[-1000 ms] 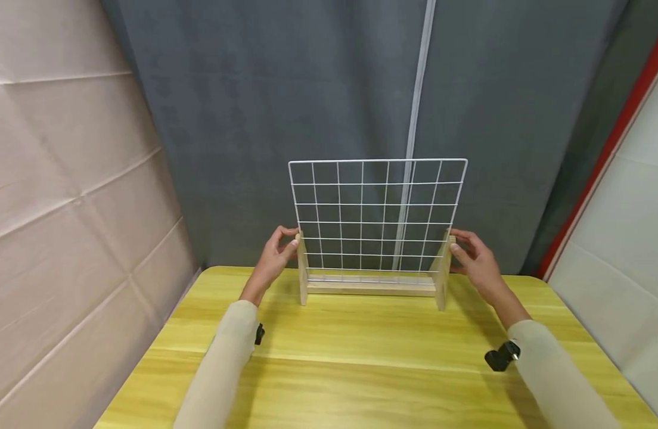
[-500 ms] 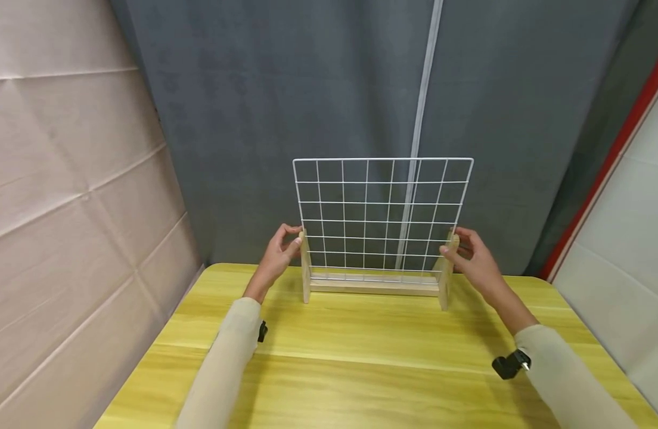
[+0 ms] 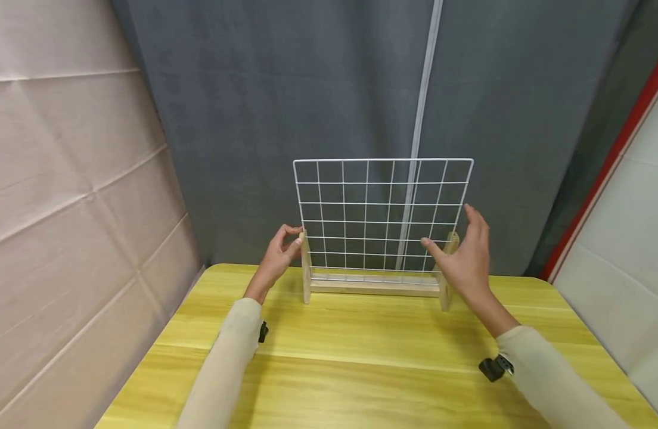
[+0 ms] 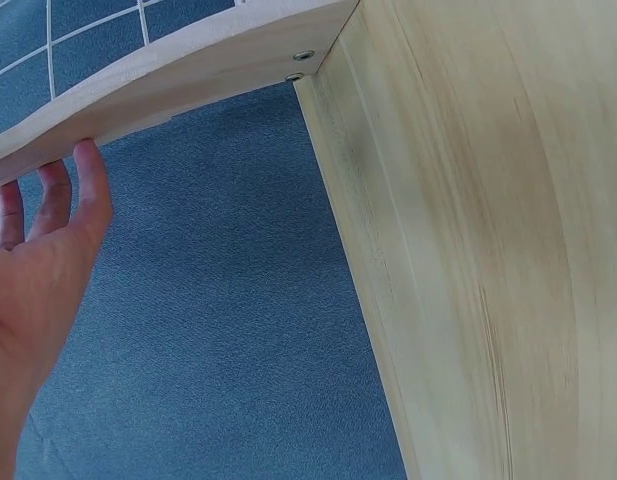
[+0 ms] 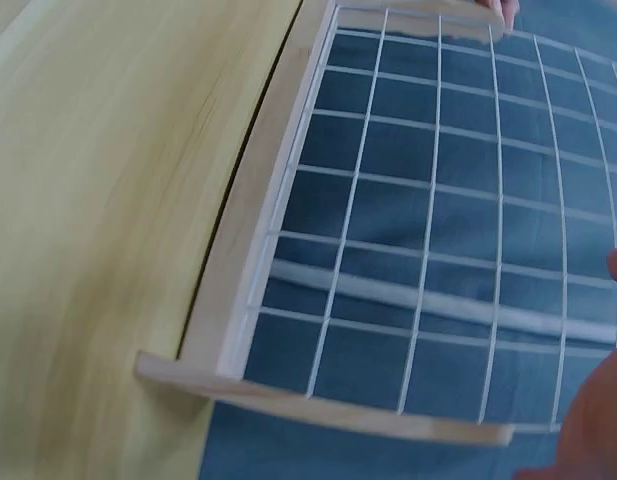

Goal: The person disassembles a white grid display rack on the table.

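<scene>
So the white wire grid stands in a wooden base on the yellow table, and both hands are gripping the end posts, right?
Not quite. Only the left hand holds an end post of the wooden base. The right hand is open, fingers spread, off its post, as the head view shows. The white wire grid does stand on the yellow table.

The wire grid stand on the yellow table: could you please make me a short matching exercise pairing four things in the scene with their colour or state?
Column one:
1. wire grid
2. table
3. left hand
4. right hand

Column two:
A. fingers spread, open beside the stand's right wooden post
B. white, standing upright in a wooden base
C. fingers on the stand's left wooden post
D. yellow wood grain

Pairs: 1-B, 2-D, 3-C, 4-A
</scene>
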